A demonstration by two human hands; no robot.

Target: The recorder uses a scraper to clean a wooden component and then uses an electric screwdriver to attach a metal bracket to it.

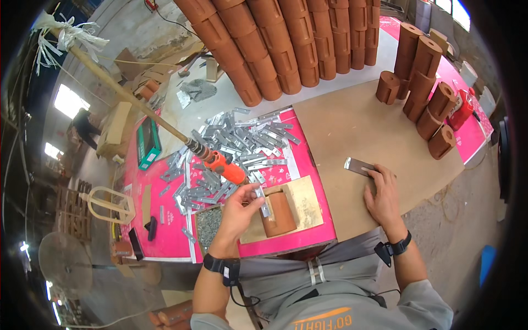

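My left hand [237, 212] pinches a small metal strip [262, 201] and holds it against a brown cylindrical block [280, 215] that lies on a tan board [309, 204]. My right hand [381, 193] rests flat on a brown tabletop [352, 126], its fingertips on another shiny metal strip [358, 166]. An orange-handled power tool [223, 164] hangs from a long pole just above my left hand.
A heap of loose metal strips [242, 144] covers the pink sheet [165, 220] behind the block. A tray of small screws [209, 224] sits by my left wrist. Stacked brown cylinders [291, 38] stand at the back, more at the right [426, 88]. A green box [147, 142] lies left.
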